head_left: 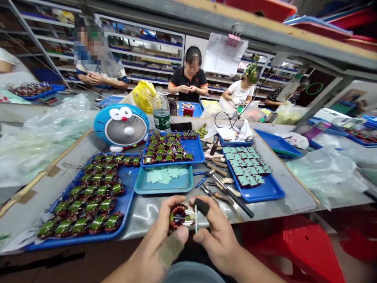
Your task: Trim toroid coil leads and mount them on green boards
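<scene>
A copper-wound coil (177, 217) is gripped in the closed left hand (159, 243) just off the near edge of the workbench (147, 214), and its wire leads are pinched by the closed right hand (219, 236). A blue tray (129, 184) of green-taped coils (88, 204) is set at the near left corner. A teal tray (165, 189) is placed behind the hands, with hand tools (224, 188) to its right.

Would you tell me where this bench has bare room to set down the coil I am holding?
Bare table shows just beyond the coil, in front of the teal tray. A second strip runs right of the right blue tray. The tools between those trays lie crowded.
</scene>
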Demonstrator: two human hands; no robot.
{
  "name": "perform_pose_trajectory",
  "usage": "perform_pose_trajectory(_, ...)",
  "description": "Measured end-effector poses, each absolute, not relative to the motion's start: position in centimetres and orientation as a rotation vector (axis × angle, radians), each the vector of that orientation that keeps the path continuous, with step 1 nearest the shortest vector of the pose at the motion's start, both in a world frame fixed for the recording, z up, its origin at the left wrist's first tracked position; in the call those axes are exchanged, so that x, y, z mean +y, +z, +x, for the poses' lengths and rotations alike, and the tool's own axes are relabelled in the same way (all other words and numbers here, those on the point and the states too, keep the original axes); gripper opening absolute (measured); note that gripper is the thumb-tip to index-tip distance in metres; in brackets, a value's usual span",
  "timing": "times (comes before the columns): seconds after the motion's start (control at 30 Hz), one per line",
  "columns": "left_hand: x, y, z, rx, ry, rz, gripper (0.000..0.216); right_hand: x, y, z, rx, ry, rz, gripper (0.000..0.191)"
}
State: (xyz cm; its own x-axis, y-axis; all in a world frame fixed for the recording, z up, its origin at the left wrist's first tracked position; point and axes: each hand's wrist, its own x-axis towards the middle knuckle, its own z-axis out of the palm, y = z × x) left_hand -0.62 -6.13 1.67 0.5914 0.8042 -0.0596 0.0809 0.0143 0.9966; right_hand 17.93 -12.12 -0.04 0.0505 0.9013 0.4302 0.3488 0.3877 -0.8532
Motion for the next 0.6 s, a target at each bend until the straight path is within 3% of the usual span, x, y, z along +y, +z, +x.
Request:
perform_pose_trajectory(0.27,-6.2,0.6,0.1,0.597,1.017,2.042,0.043,-13.5,-2.5,18.4,-1.312,0.822,-1.109,0.059)
perform_pose_trajectory(0.6,-5.8,1.7,1.4,0.422,1.046,2.163,0.035,-14.4,-3.3,19.2,-1.247,0.806,-1.077,0.06)
